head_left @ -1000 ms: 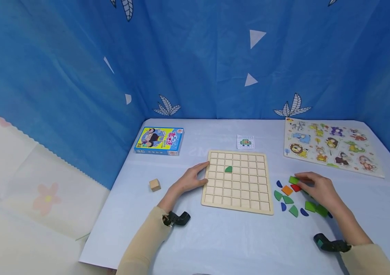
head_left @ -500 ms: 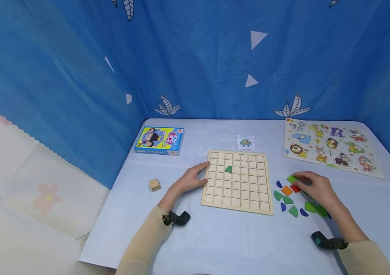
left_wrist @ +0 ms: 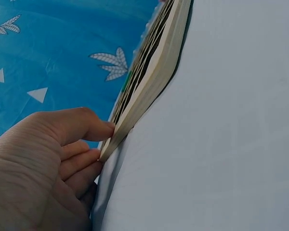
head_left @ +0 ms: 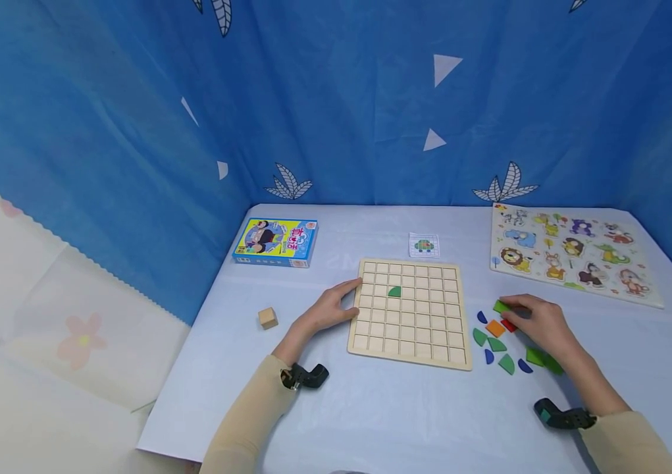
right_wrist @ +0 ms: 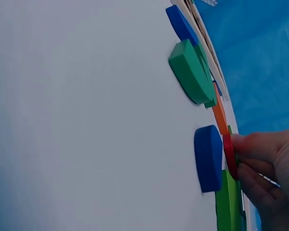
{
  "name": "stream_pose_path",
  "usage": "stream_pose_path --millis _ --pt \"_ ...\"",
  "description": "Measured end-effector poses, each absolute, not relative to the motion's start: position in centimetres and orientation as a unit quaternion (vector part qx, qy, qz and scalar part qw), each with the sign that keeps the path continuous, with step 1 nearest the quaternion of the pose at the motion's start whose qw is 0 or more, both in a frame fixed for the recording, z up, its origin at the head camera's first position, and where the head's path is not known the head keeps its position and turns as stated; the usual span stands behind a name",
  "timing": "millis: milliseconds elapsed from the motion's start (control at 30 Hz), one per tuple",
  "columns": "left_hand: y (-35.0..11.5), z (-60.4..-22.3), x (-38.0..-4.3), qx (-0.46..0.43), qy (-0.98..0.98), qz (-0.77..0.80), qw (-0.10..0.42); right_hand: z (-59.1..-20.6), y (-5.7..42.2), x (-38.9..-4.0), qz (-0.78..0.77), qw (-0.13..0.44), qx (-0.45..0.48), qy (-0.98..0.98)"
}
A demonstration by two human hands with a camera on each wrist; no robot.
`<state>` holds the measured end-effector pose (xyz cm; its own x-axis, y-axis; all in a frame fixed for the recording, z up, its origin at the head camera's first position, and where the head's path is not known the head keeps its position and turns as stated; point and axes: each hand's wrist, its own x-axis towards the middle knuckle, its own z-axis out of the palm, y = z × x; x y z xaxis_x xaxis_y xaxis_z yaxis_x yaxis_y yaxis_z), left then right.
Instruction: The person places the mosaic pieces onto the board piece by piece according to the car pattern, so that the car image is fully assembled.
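A wooden grid board (head_left: 409, 313) lies mid-table with one dark green quarter-circle tile (head_left: 395, 291) in a cell. My left hand (head_left: 326, 309) touches its left edge with thumb and fingertips, fingers fairly extended; in the left wrist view the thumb rests at the board's rim (left_wrist: 149, 82). Right of the board, my right hand (head_left: 543, 322) pinches a light green tile (head_left: 499, 306) between thumb and index finger. A red tile (head_left: 509, 325) lies just below the thumb, partly covered. Beside it are an orange square tile (head_left: 495, 328) and several green and blue tiles (right_wrist: 208, 159).
A small pattern card (head_left: 424, 245) lies behind the board. An animal puzzle board (head_left: 572, 253) is at the back right, a blue and yellow box (head_left: 275, 242) at the back left. A wooden cube (head_left: 267, 318) sits left of my left hand. A blue curtain (head_left: 371, 99) hangs behind the table.
My right hand has shifted slightly left, and the light green tile has moved left and a little away with it. The left hand and board have stayed put.
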<state>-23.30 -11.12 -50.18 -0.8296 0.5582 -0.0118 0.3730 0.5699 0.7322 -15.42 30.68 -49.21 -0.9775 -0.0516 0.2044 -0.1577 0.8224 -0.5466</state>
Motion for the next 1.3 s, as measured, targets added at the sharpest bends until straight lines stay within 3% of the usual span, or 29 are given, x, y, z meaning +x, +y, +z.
stream_pose_path --millis 233,467,800,1300 --pt "-11.1 -50.3 -23.4 0.27 0.876 0.382 0.117 -47.1 29.1 -16.2 0.332 0.091 0.083 -0.935" --pt "-11.3 -50.3 -23.3 0.263 0.877 0.383 0.118 -44.8 23.0 -18.8 0.382 0.055 0.165 -0.908" --pt "-11.2 -50.2 -23.2 0.263 0.875 0.387 0.125 -47.5 17.7 -22.0 0.398 0.014 0.213 -0.892" --pt "-11.2 -50.5 -23.4 0.265 0.874 0.388 0.122 -48.5 16.9 -22.0 0.312 0.048 0.249 -0.916"
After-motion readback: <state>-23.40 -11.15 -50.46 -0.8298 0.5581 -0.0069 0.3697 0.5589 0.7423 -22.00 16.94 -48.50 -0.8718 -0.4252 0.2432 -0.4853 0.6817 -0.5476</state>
